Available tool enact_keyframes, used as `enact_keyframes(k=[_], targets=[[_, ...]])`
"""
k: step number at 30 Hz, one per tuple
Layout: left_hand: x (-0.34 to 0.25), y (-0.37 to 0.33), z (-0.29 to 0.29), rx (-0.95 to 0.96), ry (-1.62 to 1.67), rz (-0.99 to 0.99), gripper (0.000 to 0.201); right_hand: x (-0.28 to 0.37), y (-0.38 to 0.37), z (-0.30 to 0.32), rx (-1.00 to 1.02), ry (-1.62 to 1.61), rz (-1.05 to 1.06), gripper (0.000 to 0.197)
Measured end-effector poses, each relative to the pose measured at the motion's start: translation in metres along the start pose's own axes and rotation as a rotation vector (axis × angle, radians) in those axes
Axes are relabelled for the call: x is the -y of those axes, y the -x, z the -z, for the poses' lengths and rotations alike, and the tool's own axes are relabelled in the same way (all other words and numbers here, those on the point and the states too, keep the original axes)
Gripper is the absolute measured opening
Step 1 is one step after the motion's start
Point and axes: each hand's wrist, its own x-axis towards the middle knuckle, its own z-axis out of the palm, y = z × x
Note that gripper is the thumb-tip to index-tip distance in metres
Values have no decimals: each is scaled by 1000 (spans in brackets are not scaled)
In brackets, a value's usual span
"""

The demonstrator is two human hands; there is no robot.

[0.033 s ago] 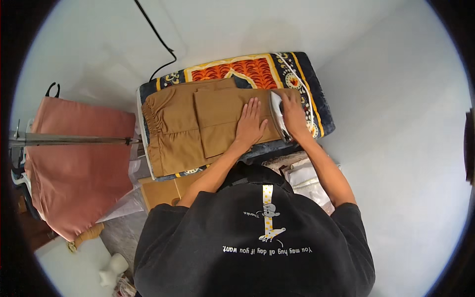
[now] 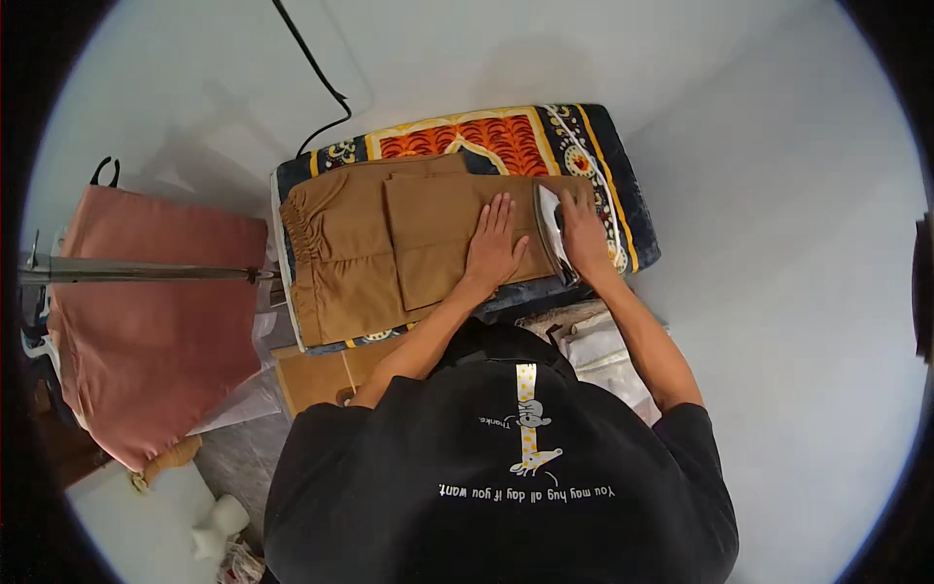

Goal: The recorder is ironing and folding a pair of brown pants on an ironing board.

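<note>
Brown trousers (image 2: 341,263) with an elastic waistband lie folded on a padded board (image 2: 637,219). Their legs are doubled over to the right. My left hand (image 2: 496,238) rests flat on the folded legs, fingers stretched out and slightly apart. Close to the right end of the fold, my right hand (image 2: 584,234) is wrapped round a clothes iron (image 2: 551,229). The iron sits on the brown cloth, its pointed end away from me. Most of its handle is hidden by my fingers.
A patterned cloth (image 2: 506,136) covers the board, and a white cord (image 2: 589,161) runs along its right part. To the left hangs a pink satin cloth (image 2: 161,341) behind a metal bar (image 2: 146,273). Below are a cardboard box (image 2: 311,380) and plastic-wrapped packages (image 2: 608,355).
</note>
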Motion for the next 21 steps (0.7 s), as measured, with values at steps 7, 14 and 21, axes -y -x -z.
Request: enact_keyframes(k=[7, 14, 21], targets=[[-1, -2, 10, 25, -2, 21, 71, 14, -44, 6, -98, 84, -14, 44], [-1, 2, 7, 23, 26, 18, 67, -2, 12, 27, 47, 9, 41, 44], [-1, 1, 8, 48, 38, 36, 64, -18, -40, 14, -70, 139, -33, 37]])
